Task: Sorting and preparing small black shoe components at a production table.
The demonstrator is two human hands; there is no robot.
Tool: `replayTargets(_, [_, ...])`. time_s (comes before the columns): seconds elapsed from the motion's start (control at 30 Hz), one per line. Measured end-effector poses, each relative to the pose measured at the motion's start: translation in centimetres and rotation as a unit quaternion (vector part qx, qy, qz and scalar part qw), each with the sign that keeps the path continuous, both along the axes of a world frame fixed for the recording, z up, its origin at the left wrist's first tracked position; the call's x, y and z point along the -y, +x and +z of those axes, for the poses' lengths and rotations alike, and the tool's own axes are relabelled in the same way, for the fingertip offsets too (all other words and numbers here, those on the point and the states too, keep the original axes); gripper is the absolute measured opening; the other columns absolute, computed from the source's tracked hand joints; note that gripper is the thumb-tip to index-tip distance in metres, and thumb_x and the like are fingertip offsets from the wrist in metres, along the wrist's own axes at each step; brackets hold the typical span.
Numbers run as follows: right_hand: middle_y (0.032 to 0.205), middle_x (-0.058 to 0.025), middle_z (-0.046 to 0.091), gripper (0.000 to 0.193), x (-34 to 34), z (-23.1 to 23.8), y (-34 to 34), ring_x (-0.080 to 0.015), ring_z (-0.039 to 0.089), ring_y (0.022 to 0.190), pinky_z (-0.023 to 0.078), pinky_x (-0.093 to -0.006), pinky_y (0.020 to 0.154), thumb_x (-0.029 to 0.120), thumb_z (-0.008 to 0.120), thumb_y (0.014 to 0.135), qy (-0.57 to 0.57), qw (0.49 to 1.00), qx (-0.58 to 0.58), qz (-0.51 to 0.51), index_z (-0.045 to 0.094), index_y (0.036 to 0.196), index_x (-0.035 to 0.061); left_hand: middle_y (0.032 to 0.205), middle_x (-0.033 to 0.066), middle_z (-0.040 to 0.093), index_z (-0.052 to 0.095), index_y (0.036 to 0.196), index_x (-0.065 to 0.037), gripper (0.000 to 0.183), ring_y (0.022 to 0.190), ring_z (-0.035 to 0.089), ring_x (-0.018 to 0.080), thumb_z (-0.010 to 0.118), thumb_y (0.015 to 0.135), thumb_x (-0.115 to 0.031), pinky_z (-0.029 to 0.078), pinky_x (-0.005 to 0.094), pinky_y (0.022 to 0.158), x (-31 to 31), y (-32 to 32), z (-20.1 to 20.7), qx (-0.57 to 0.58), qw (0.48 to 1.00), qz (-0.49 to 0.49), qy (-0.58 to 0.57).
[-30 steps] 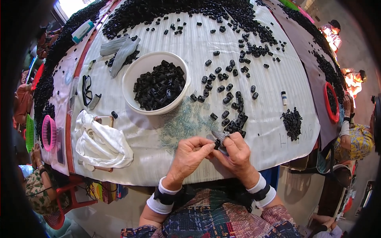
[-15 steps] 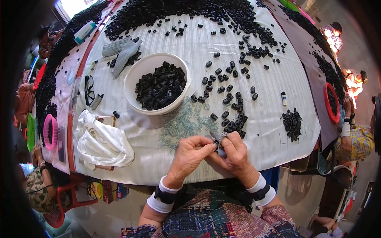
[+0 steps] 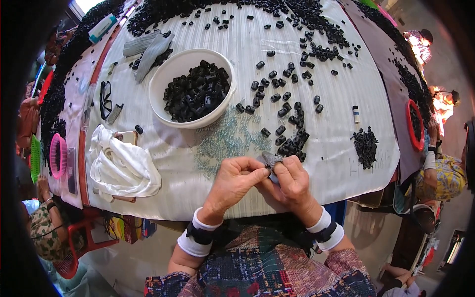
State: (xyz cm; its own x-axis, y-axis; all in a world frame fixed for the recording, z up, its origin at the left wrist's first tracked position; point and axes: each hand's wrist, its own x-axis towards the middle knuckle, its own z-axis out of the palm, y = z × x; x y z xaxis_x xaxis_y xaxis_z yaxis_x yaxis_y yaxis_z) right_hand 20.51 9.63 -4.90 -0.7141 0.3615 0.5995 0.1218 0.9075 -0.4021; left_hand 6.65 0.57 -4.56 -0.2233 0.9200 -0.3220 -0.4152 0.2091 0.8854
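Close together at the table's near edge, my left hand (image 3: 236,183) and my right hand (image 3: 292,185) meet fingertip to fingertip. The left thumb and forefinger pinch a small black plastic part, mostly covered by the fingers. My right hand is closed around the same spot; a grey fabric finger cover (image 3: 270,159) shows at its fingertips. Just beyond lie several black cylindrical plastic pieces (image 3: 293,143). Small bluish coil springs (image 3: 230,141) are spread over the cloth left of them. Farther left stands a white bowl (image 3: 154,94) filled with black plastic pieces (image 3: 198,94).
At left lie a white cloth (image 3: 126,168) over a phone (image 3: 129,137), dark glasses (image 3: 105,100) and grey fabric strips (image 3: 147,57). At right are a small tube (image 3: 356,114) and a pile of thin black parts (image 3: 365,148). Other people sit at both sides.
The view has shifted slightly, so the bowl and cloth appear higher and farther left. My hands stay pinched together at nearly the same place over the table edge.
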Motion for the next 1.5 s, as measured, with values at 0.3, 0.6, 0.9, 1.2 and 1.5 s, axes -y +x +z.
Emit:
replayTargets(0.3, [0.078,-0.0151,0.050,0.027,0.0,0.7,0.0,-0.0306,0.050,0.066,0.044,-0.0351,0.058,0.003,0.069,0.063,-0.068,0.997,-0.028,0.011,0.055,0.084,-0.0038,0.082,0.0062,0.064,0.062,0.090,0.005,0.012,0.073,0.060,0.0089,0.063,0.084,-0.005,0.049,0.0196,0.064,0.3,0.5,-0.3,0.040,0.998,0.045,0.029])
replayTargets(0.6, [0.087,-0.0108,0.060,0.020,0.0,1.5,0.7,-0.0161,0.057,0.071,0.046,-0.0257,0.062,-0.003,0.061,0.075,-0.347,0.938,-0.024,-0.005,0.063,0.095,-0.0014,0.082,0.0098,0.064,0.060,0.093,0.005,0.013,0.071,0.063,0.0128,0.060,0.087,-0.006,0.052,0.0208,0.064,0.4,0.0,-0.4,0.066,0.997,0.002,0.050])
replayTargets(0.9, [0.085,-0.0034,0.060,0.020,0.0,0.5,0.6,-0.0077,0.054,0.071,0.043,-0.0203,0.062,-0.005,0.061,0.079,-0.483,0.872,-0.075,0.001,0.064,0.098,0.0007,0.080,0.0108,0.065,0.061,0.093,0.005,0.014,0.071,0.065,0.0148,0.064,0.083,-0.005,0.054,0.0222,0.062,0.0,-0.1,0.5,0.045,0.999,-0.011,-0.017])
replayTargets(1.2, [0.078,-0.0036,0.060,0.021,-0.1,-0.1,0.4,-0.0076,0.056,0.068,0.044,-0.0222,0.058,-0.004,0.063,0.078,-0.408,0.909,-0.080,-0.023,0.064,0.098,0.0023,0.082,0.0115,0.065,0.061,0.092,0.006,0.012,0.072,0.065,0.0153,0.065,0.082,0.000,0.055,0.0225,0.064,0.3,0.7,0.0,0.074,0.995,0.062,0.012])
replayTargets(1.5, [0.071,-0.0099,0.055,0.022,-0.5,0.1,0.6,-0.0236,0.055,0.059,0.046,-0.0305,0.053,-0.010,0.065,0.066,-0.146,0.987,-0.066,-0.002,0.059,0.085,0.0000,0.079,0.0090,0.066,0.062,0.092,0.006,0.012,0.073,0.064,0.0113,0.063,0.084,-0.002,0.052,0.0208,0.065,0.5,1.1,-1.0,-0.011,0.999,0.039,0.034])
